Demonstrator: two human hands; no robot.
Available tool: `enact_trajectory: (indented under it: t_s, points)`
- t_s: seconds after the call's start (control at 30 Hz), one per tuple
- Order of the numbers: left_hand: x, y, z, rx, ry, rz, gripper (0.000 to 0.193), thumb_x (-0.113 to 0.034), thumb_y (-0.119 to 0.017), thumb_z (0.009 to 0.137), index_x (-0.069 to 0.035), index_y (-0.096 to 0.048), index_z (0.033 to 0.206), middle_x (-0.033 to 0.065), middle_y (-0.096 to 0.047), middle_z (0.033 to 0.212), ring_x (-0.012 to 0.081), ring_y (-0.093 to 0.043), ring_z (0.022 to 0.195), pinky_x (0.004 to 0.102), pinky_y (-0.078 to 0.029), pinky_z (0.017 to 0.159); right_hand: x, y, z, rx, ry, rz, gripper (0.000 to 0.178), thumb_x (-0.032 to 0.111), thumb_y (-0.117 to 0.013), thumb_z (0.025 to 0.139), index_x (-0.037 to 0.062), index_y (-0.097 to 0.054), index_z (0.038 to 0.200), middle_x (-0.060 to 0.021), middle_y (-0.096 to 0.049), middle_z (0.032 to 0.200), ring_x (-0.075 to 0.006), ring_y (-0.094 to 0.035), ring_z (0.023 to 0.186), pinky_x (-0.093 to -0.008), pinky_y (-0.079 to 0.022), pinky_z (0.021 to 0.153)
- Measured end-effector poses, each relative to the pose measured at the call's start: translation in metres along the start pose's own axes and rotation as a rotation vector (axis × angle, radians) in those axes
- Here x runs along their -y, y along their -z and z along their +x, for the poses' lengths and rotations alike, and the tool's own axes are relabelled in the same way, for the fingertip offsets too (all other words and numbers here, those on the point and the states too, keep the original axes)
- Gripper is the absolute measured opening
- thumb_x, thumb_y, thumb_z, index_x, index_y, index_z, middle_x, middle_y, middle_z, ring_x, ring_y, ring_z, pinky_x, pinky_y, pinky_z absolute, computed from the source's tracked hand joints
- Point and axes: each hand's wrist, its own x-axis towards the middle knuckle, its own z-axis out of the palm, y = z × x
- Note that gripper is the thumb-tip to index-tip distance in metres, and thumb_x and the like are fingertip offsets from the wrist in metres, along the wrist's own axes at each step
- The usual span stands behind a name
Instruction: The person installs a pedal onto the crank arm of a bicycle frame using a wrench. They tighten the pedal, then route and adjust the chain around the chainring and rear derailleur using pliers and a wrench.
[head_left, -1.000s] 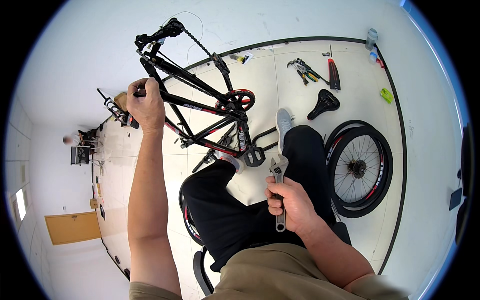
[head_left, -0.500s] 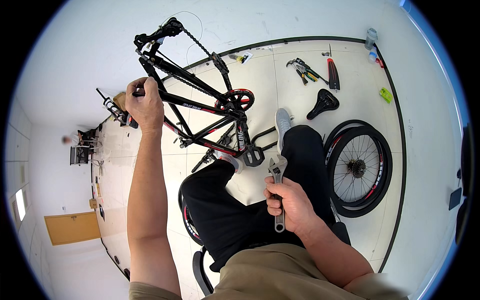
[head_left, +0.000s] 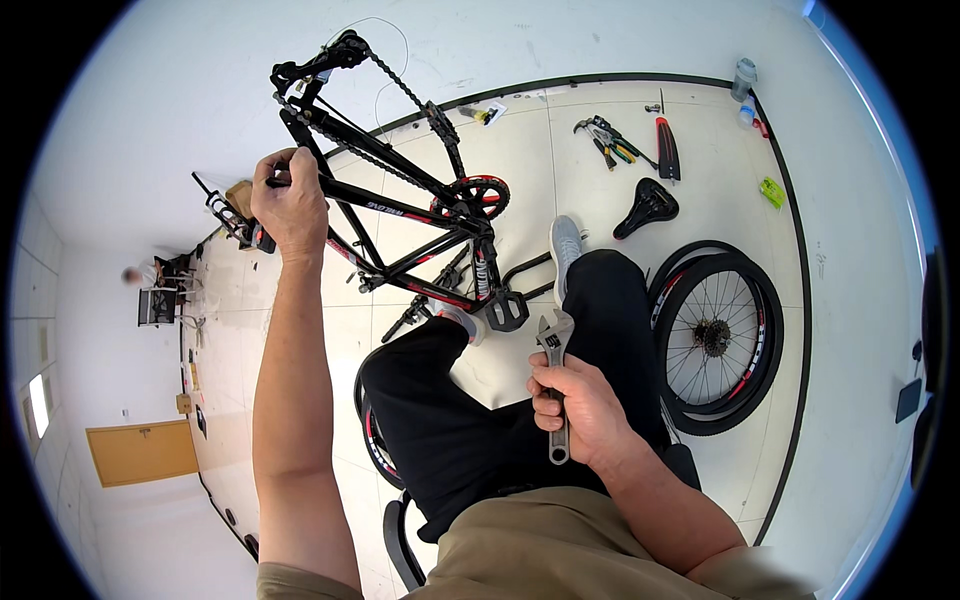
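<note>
A black bicycle frame (head_left: 400,207) with red and white markings stands tilted in front of me, up to the left of my knees. My left hand (head_left: 290,205) is closed round one end of a frame tube, its fingertips partly hidden. In my right hand (head_left: 588,408), held over my lap, is a silver adjustable wrench (head_left: 555,335), jaw end up and clear of the frame. The frame carries a chain (head_left: 390,78), a rear derailleur (head_left: 345,50), a red-and-black chainring (head_left: 485,198) and a black pedal (head_left: 507,311).
Two wheels (head_left: 762,340) lie stacked at right. Beyond them are a black saddle (head_left: 645,207), a red-and-black mudguard (head_left: 667,148), pliers and other hand tools (head_left: 618,145), and a bottle (head_left: 743,80) by the wall. At far left, a person (head_left: 147,273) sits near a chair.
My left hand and the frame have shifted very slightly. The right hand keeps the wrench in the same place.
</note>
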Motion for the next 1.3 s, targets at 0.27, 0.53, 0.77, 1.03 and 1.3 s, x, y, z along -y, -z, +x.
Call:
enact_trajectory:
  t_s: [0.27, 0.53, 0.77, 1.03, 1.3]
  points:
    - [0.013, 0.004, 0.008, -0.012, -0.116, 0.042, 0.024, -0.020, -0.070, 0.090, 0.004, -0.067, 0.096, -0.0004, -0.059, 0.070, 0.0044, -0.048, 0.058, 0.0206, -0.039, 0.053, 0.000, -0.001, -0.001, 0.011, -0.006, 0.004, 0.014, 0.006, -0.056, 0.097, 0.0048, -0.055, 0.111, -0.0054, -0.053, 0.088, -0.0061, -0.043, 0.059, -0.0210, -0.035, 0.051]
    - [0.008, 0.003, 0.005, -0.015, -0.106, 0.063, 0.024, -0.019, -0.071, 0.090, 0.003, -0.068, 0.098, -0.0011, -0.060, 0.074, 0.0044, -0.048, 0.066, 0.0196, -0.040, 0.061, -0.001, 0.000, 0.000, 0.010, -0.004, 0.004, 0.015, 0.007, -0.056, 0.097, 0.0047, -0.054, 0.112, -0.0057, -0.054, 0.087, -0.0066, -0.043, 0.060, -0.0218, -0.035, 0.051]
    - [0.009, 0.002, 0.005, -0.042, -0.118, 0.079, 0.024, -0.019, -0.070, 0.089, 0.004, -0.068, 0.096, -0.0018, -0.058, 0.075, 0.0052, -0.047, 0.067, 0.0204, -0.039, 0.062, -0.001, 0.000, 0.000, 0.011, -0.004, 0.002, 0.016, 0.006, -0.056, 0.096, 0.0047, -0.054, 0.112, -0.0055, -0.053, 0.087, -0.0064, -0.043, 0.060, -0.0213, -0.035, 0.051]
    - [0.008, 0.001, 0.005, -0.069, -0.106, 0.100, 0.024, -0.019, -0.071, 0.088, 0.004, -0.068, 0.094, -0.0031, -0.054, 0.074, 0.0054, -0.044, 0.067, 0.0207, -0.038, 0.062, 0.001, -0.004, -0.002, 0.017, 0.002, -0.019, 0.025, 0.006, -0.058, 0.095, 0.0036, -0.055, 0.120, -0.0056, -0.054, 0.086, -0.0071, -0.045, 0.060, -0.0216, -0.035, 0.050]
    - [0.006, -0.002, 0.004, -0.074, -0.128, 0.050, 0.023, -0.018, -0.073, 0.087, 0.004, -0.067, 0.092, -0.0040, -0.055, 0.071, 0.0031, -0.044, 0.064, 0.0194, -0.039, 0.059, -0.006, -0.005, 0.001, 0.068, 0.328, -0.130, 0.024, 0.014, -0.062, 0.099, 0.0049, -0.064, 0.121, -0.0061, -0.061, 0.082, -0.0108, -0.051, 0.063, -0.0271, -0.041, 0.058]
